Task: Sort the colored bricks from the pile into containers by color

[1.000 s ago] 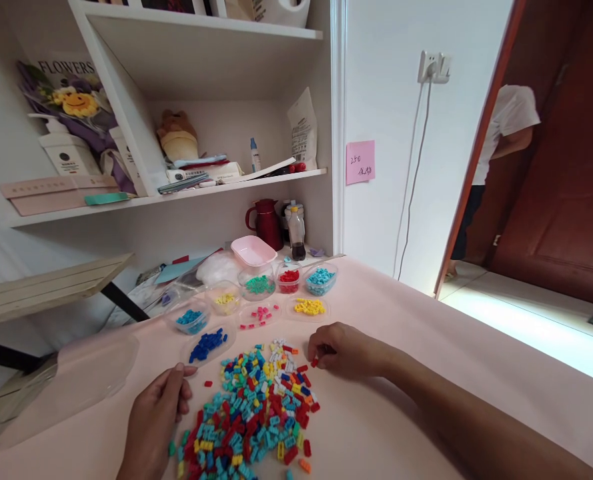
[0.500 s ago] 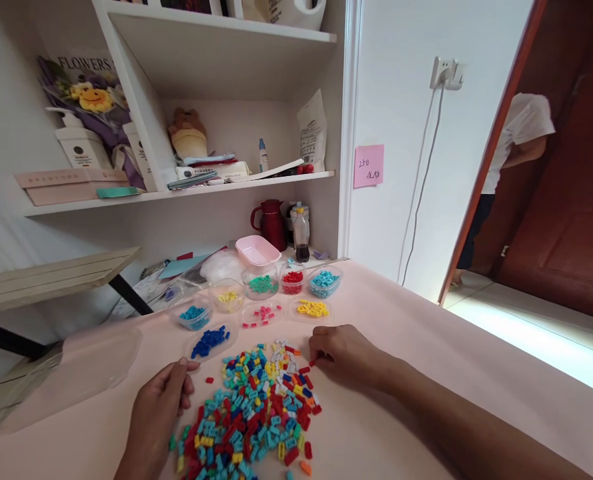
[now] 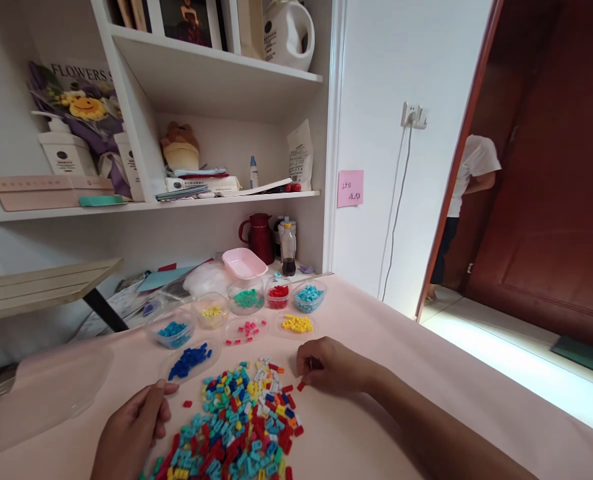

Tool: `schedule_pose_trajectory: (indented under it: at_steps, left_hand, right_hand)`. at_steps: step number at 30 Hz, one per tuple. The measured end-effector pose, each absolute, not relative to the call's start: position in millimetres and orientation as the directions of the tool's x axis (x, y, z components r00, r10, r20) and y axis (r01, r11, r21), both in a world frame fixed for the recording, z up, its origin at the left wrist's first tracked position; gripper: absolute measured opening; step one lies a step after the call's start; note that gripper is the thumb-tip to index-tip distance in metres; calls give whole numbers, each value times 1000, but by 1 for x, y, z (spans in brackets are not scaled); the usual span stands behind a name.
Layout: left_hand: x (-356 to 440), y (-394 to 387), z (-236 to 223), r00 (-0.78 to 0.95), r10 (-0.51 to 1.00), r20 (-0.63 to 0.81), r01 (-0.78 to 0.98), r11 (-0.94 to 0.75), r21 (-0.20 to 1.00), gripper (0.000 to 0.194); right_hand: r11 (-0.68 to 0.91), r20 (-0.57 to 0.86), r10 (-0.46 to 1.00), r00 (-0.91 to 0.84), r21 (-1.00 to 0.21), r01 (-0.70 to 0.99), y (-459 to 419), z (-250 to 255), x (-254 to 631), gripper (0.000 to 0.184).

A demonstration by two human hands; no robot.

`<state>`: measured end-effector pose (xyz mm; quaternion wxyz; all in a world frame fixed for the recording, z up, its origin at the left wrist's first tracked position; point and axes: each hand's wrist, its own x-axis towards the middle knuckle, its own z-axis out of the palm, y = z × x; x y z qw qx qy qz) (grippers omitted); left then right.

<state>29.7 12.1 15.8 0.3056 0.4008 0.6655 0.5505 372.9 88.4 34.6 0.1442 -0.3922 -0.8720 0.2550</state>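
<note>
A heap of small toy building bricks (image 3: 246,417) in many colours lies on the pink tabletop between my hands. At the heap's right edge, my right hand (image 3: 329,365) is closed, its fingertips pinching a small red brick (image 3: 301,386) at the table surface. My left hand (image 3: 135,423) rests to the left of the heap, thumb against the curled fingers; whether anything is inside them is hidden. A single red brick (image 3: 187,404) lies loose between my left hand and the heap. Just beyond my left hand, a clear tray holds dark blue bricks (image 3: 190,361).
Behind the heap stand clear tubs of yellow bricks (image 3: 297,324), pink bricks (image 3: 246,331), red bricks (image 3: 278,294), green bricks (image 3: 247,299) and light blue bricks (image 3: 309,295). A clear lid (image 3: 51,393) lies left. A person (image 3: 469,180) stands by the doorway.
The camera view has tilted up and turned slightly right, so the scene sits lower and further left. Both hands keep nearly the same pose beside the heap.
</note>
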Motion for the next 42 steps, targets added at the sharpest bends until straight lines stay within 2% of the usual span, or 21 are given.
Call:
schedule_pose_trajectory:
  at_steps: [4,7,11,17,21,29,37,39,42]
  left_hand:
    - [28,13,14,-477,878,22,198,83,977,59]
    - [29,12,14,-475,880,26,203,81,976,59]
    - [31,11,18,-491,870,35,202,75,976,60]
    - [33,10,20,-486,872,49,224,70,972,59]
    - [32,10,18,-480,875,56,231,65,971,57]
    - [28,12,11,-464,884,47,219,63,974,54]
    - [32,11,17,-485,873,55,205,52,977,61]
    - [32,11,17,-486,873,40,188,60,980,62]
    - [33,12,17,-492,870,36,170,56,984,62]
  right_hand:
    - [591,64,718,-693,-581,559,88,32,374,27]
    - [614,79,713,-697,-550,566,86,32,374,18]
    - [579,26,728,-686,-559,594,86,35,376,8]
    - [527,-44,648,-761,-696,488,88,39,384,18]
    - [507,-43,656,-753,-714,483,86,38,383,29]
    - [546,-36,670,-741,-653,525,83,35,377,21]
    - [433,-95,718,-690,-714,550,87,31,371,20]
    - [467,-84,727,-682,-668,580,96,35,369,19]
    - [543,6,773,-635,-525,656,121,46,366,16]
